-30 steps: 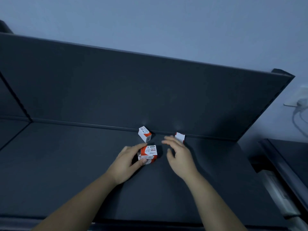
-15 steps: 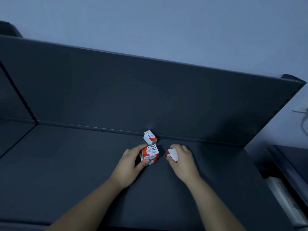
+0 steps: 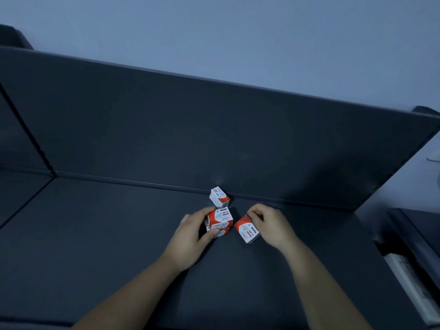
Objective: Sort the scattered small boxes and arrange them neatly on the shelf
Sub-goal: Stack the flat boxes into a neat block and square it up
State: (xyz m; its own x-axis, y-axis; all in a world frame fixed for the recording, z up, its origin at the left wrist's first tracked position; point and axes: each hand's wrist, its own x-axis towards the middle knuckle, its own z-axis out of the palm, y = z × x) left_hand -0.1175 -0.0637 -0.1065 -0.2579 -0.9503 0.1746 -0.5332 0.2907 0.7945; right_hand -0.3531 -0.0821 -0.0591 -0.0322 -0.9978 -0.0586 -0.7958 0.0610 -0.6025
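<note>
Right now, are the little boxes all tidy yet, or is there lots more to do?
Not yet. Two boxes look stacked, steadied by the left hand. The right hand holds a tilted box beside that stack, not placed yet. One box sits askew, alone by the shelf's back panel. Both need lining up.

The right hand (image 3: 269,228), which a second ago reaches open toward a small box at the back wall, now grips that paper clip box (image 3: 247,229) and holds it tilted, away from the wall, just right of the stack in the left hand (image 3: 190,236).
</note>
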